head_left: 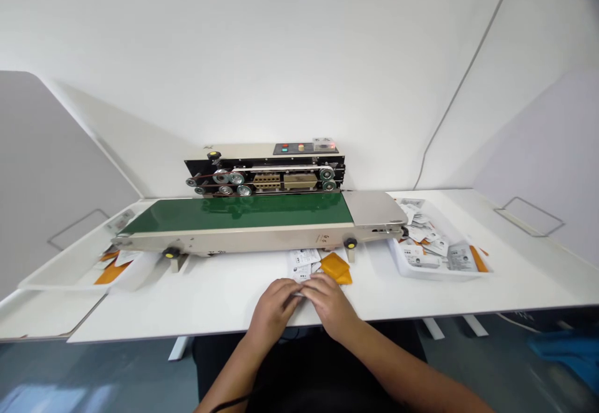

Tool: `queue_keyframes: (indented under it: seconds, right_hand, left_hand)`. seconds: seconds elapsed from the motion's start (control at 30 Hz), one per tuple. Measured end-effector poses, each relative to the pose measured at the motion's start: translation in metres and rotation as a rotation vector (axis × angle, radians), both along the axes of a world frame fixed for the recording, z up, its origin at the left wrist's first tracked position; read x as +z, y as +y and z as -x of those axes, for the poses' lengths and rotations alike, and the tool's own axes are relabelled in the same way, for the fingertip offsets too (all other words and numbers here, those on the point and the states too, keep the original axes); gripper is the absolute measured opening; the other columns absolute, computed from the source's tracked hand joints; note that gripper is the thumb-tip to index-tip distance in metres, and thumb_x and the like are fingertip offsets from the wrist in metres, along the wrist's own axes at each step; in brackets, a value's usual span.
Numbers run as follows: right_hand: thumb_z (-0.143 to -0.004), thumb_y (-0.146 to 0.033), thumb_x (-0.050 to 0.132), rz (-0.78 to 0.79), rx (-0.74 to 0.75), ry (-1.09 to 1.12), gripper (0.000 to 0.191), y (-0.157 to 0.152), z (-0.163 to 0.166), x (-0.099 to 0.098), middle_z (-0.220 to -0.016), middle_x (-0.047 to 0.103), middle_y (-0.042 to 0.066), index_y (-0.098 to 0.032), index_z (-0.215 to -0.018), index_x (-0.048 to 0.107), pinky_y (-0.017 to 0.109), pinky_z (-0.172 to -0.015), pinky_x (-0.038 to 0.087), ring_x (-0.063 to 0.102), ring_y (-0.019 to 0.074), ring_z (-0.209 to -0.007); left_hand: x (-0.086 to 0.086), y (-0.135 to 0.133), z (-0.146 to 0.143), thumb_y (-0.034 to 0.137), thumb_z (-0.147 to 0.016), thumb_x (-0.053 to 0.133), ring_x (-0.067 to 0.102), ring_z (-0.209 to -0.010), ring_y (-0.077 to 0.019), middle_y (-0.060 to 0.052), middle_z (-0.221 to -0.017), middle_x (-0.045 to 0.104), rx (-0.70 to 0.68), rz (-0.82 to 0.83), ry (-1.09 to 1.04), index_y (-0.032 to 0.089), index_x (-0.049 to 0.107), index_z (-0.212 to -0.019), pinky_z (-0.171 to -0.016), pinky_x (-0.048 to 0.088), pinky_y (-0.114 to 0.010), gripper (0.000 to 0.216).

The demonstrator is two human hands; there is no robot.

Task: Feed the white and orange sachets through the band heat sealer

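My left hand point(274, 310), right hand point(330, 304): fingers curled, both pinching small pouch point(300, 294) just in front of sealer point(262, 213). Likely light, thin, floppy, slick film; grip opposite edges.

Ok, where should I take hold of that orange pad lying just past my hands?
Pinch the orange pad by its near right corner, coming from the right with your right hand. It lies flat on the table, white packets crowd its left edge and the sealer stands close behind, so that corner looks freest.
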State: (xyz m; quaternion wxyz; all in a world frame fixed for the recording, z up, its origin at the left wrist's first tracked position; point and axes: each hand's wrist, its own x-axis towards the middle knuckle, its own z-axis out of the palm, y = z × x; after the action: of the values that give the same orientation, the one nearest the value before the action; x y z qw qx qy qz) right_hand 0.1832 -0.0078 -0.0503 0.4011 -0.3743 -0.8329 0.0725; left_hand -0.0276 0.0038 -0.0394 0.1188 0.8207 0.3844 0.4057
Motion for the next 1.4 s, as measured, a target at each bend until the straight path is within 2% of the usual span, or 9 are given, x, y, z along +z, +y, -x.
queue_keyframes:
  seconds: [0.17, 0.4, 0.77, 0.87, 0.97, 1.07, 1.2, 1.3, 1.4]
  right_hand:
    - [-0.102, -0.009, 0.044, -0.047, 0.037, 0.158, 0.041, -0.002, 0.0, 0.0, -0.104, 0.064, 0.009, -0.028, -0.13, 0.068, 0.041, -0.084, 0.058, 0.062, 0.0224, -0.097]
    - [-0.101, -0.013, 0.051, -0.01, -0.052, 0.354, 0.03, -0.003, -0.007, 0.002, -0.098, 0.066, 0.007, -0.027, -0.118, 0.071, 0.037, -0.077, 0.058, 0.065, 0.0221, -0.09]
    - [-0.1, -0.023, 0.059, 0.032, -0.116, 0.361, 0.014, 0.0, -0.007, 0.008, -0.08, 0.066, 0.004, -0.025, -0.092, 0.07, 0.037, -0.069, 0.053, 0.062, 0.0228, -0.078]
    - [-0.1, -0.022, 0.057, 0.023, -0.124, 0.356, 0.013, -0.002, -0.005, 0.01, -0.082, 0.067, 0.005, -0.026, -0.093, 0.068, 0.041, -0.072, 0.054, 0.062, 0.0248, -0.08]
    - [-0.098, -0.025, 0.059, -0.003, -0.127, 0.279, 0.011, -0.003, -0.004, 0.017, -0.09, 0.068, 0.006, -0.027, -0.104, 0.068, 0.044, -0.075, 0.055, 0.063, 0.0275, -0.087]
    - [-0.099, -0.029, 0.059, 0.018, -0.045, -0.006, 0.012, 0.003, -0.002, 0.032, -0.089, 0.068, 0.006, -0.026, -0.105, 0.069, 0.044, -0.075, 0.053, 0.061, 0.0278, -0.086]
    - [-0.098, -0.026, 0.061, 0.13, 0.087, -0.399, 0.018, 0.022, -0.003, 0.066, -0.079, 0.068, 0.004, -0.021, -0.083, 0.069, 0.035, -0.068, 0.046, 0.061, 0.0231, -0.077]
    - [-0.097, -0.028, 0.063, 0.282, 0.129, -0.416, 0.022, 0.039, -0.012, 0.102, -0.077, 0.069, 0.001, -0.02, -0.077, 0.067, 0.028, -0.061, 0.039, 0.06, 0.0184, -0.072]
    - [-0.1, -0.029, 0.056, 0.539, 0.085, -0.232, 0.022, 0.059, -0.033, 0.135, -0.081, 0.072, 0.001, -0.021, -0.084, 0.069, 0.025, -0.059, 0.036, 0.061, 0.0156, -0.07]
  left_hand:
    - [0.008, -0.003, 0.003, 0.024, -0.099, 0.064, 0.073, -0.087, -0.0207, -0.006, -0.092, 0.076, -0.011, 0.068, -0.098, 0.023, 0.076, -0.101, -0.079, 0.062, -0.033, 0.011]
    - [0.009, -0.003, 0.007, 0.028, -0.098, 0.066, 0.073, -0.081, -0.0193, -0.005, -0.09, 0.077, 0.045, 0.13, -0.185, 0.022, 0.077, -0.099, -0.074, 0.062, -0.03, 0.013]
    - [0.008, -0.006, 0.008, 0.027, -0.097, 0.067, 0.072, -0.074, -0.0182, -0.004, -0.08, 0.073, 0.092, 0.02, -0.291, 0.021, 0.074, -0.087, -0.067, 0.059, -0.028, 0.014]
    - [0.009, -0.006, 0.008, 0.025, -0.097, 0.067, 0.071, -0.075, -0.018, -0.004, -0.08, 0.072, 0.084, 0.018, -0.288, 0.021, 0.072, -0.086, -0.067, 0.059, -0.028, 0.013]
    - [0.009, -0.006, 0.008, 0.025, -0.097, 0.066, 0.069, -0.073, -0.0173, -0.003, -0.079, 0.071, 0.081, 0.039, -0.277, 0.021, 0.069, -0.083, -0.067, 0.057, -0.027, 0.014]
    - [0.005, -0.006, 0.009, 0.027, -0.097, 0.066, 0.068, -0.074, -0.0173, -0.002, -0.078, 0.07, 0.066, 0.063, -0.265, 0.021, 0.067, -0.083, -0.068, 0.057, -0.028, 0.016]
    - [0.001, -0.006, 0.012, 0.028, -0.096, 0.066, 0.068, -0.076, -0.0186, -0.002, -0.081, 0.069, 0.109, 0.073, -0.276, 0.021, 0.066, -0.089, -0.072, 0.057, -0.03, 0.01]
    - [-0.004, -0.006, 0.014, 0.028, -0.096, 0.067, 0.069, -0.083, -0.0209, -0.003, -0.088, 0.07, 0.139, 0.071, -0.301, 0.022, 0.065, -0.102, -0.078, 0.058, -0.034, 0.009]
    - [-0.008, -0.006, 0.016, 0.027, -0.097, 0.064, 0.069, -0.093, -0.023, -0.004, -0.095, 0.07, 0.15, 0.065, -0.338, 0.023, 0.062, -0.116, -0.09, 0.057, -0.04, 0.02]
